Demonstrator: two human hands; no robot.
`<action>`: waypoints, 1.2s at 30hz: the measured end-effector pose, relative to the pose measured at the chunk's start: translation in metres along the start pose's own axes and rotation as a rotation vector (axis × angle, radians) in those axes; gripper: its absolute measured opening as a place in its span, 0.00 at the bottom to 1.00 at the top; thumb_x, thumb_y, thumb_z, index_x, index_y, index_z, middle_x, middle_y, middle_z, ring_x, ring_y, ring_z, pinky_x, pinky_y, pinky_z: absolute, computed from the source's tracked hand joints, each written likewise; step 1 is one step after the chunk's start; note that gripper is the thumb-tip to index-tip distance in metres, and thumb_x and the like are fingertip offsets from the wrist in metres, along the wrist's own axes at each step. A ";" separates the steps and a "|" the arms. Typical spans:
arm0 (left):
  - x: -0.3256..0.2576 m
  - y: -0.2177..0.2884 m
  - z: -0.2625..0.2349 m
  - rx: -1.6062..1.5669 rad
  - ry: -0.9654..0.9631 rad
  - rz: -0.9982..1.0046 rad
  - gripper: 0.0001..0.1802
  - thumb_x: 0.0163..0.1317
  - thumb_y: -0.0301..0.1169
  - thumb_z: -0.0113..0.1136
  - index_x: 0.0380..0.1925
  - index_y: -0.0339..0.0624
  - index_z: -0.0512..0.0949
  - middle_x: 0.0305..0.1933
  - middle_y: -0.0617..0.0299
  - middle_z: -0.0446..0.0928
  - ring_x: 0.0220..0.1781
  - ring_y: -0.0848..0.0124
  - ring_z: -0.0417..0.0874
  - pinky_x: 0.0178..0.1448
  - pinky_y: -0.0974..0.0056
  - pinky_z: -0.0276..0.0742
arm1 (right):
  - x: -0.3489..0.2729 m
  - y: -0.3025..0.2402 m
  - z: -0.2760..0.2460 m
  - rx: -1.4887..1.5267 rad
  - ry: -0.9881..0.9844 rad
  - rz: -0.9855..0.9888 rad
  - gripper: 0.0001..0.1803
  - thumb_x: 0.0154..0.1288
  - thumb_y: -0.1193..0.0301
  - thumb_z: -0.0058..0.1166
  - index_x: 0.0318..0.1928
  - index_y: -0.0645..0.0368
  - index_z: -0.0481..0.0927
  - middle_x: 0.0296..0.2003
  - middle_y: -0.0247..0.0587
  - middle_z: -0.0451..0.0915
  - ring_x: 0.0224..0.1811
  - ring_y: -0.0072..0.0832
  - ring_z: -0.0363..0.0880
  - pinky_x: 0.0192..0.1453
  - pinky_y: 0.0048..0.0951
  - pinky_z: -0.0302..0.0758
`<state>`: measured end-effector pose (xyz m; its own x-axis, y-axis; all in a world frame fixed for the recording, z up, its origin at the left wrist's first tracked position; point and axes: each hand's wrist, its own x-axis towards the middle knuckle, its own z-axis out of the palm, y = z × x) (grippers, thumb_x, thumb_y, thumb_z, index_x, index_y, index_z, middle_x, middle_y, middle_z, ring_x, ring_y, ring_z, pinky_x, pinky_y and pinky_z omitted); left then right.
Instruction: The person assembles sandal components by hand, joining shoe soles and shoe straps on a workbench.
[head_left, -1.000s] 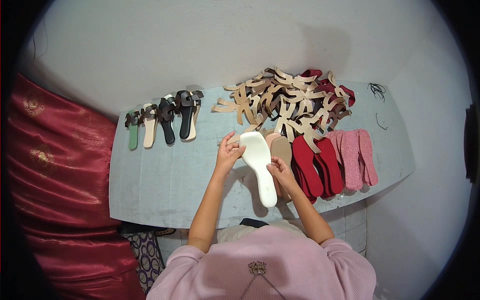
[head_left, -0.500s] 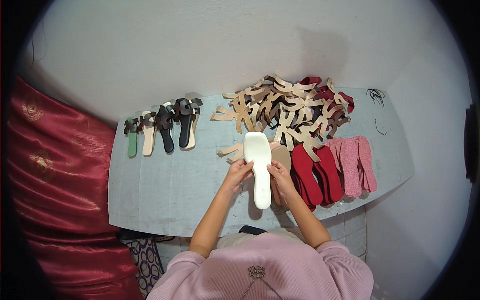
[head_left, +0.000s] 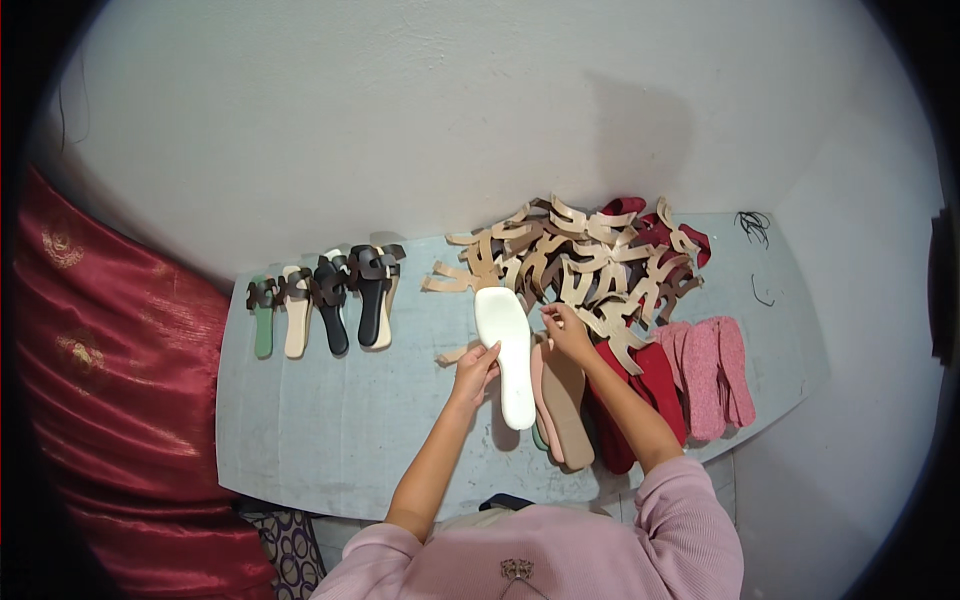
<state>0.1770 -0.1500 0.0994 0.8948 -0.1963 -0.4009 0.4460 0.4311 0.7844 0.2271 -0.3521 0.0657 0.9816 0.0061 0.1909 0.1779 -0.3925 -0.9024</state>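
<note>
Two forearms (head_left: 435, 460) slant up from the lower frame. The left hand (head_left: 474, 376) clamps the white sole (head_left: 510, 372) at centre, thumb on top; the right hand (head_left: 567, 335) hovers just right of it, fingers curled, whether tips meet I cannot tell.

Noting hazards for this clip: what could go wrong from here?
Only the left hand holds the white sole, so it might tilt or slip. The straps overlap in a heap close to the right hand; snagging one could drag others. The right forearm crosses over the red soles and might nudge them.
</note>
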 end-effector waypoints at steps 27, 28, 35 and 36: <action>0.021 0.023 -0.017 -0.112 0.067 -0.002 0.12 0.59 0.33 0.53 0.35 0.34 0.71 0.29 0.59 0.75 0.26 0.78 0.77 0.32 0.74 0.77 | 0.142 0.023 0.031 -1.048 -0.233 -0.170 0.26 0.58 0.64 0.42 0.58 0.57 0.62 0.62 0.33 0.53 0.67 0.45 0.35 0.63 0.60 0.42; 0.020 0.024 -0.016 -0.112 0.069 -0.002 0.12 0.59 0.33 0.52 0.35 0.34 0.71 0.28 0.59 0.76 0.26 0.78 0.77 0.31 0.74 0.77 | 0.142 0.022 0.028 -1.005 -0.207 -0.184 0.26 0.58 0.65 0.43 0.57 0.56 0.63 0.62 0.34 0.53 0.67 0.45 0.36 0.63 0.59 0.42; 0.011 0.029 -0.013 -0.137 0.072 0.011 0.11 0.59 0.33 0.52 0.35 0.34 0.71 0.29 0.58 0.76 0.25 0.76 0.78 0.29 0.73 0.77 | 0.142 -0.001 0.029 -1.130 -0.386 -0.099 0.22 0.55 0.67 0.43 0.53 0.54 0.69 0.65 0.31 0.47 0.68 0.45 0.34 0.63 0.60 0.41; 0.010 0.030 -0.012 -0.134 0.068 0.020 0.11 0.59 0.33 0.52 0.35 0.34 0.71 0.29 0.58 0.76 0.25 0.76 0.78 0.29 0.73 0.77 | 0.141 0.001 0.034 -1.128 -0.372 -0.097 0.22 0.55 0.68 0.43 0.53 0.54 0.69 0.65 0.30 0.46 0.68 0.45 0.34 0.63 0.61 0.40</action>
<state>0.1989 -0.1289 0.1134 0.8981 -0.1280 -0.4207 0.4175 0.5489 0.7242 0.3675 -0.3208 0.0788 0.9603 0.2740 -0.0523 0.2741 -0.9617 -0.0055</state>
